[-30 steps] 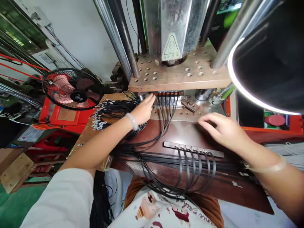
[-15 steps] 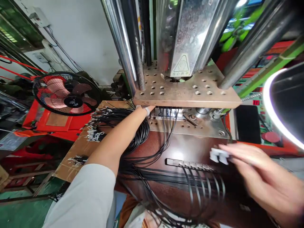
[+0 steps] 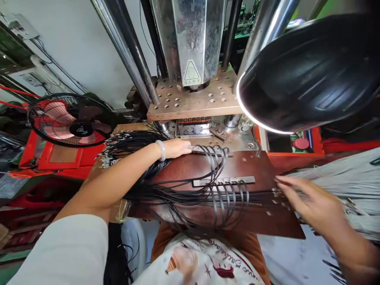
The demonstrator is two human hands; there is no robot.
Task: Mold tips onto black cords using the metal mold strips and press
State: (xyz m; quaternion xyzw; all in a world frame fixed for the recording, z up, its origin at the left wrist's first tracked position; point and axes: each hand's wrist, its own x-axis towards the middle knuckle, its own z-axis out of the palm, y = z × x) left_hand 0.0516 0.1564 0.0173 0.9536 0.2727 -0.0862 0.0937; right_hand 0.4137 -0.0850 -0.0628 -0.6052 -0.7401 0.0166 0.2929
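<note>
The left hand (image 3: 179, 148) is clamped on a slim grey metal bar (image 3: 197, 149) with looped black cables (image 3: 211, 163), before the steel press (image 3: 192, 111); the right hand (image 3: 316, 202), fingers parted, lies rightward. Apparent step: handling the bar outside the press; the next move likely calls for steadiness. Press label (image 3: 191, 73): "当心伤手".

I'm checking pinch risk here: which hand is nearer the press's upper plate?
Left. The left hand is in front of the upper plate, holding a metal bar; the right hand is farther away, by the tabletop's right end.
</note>
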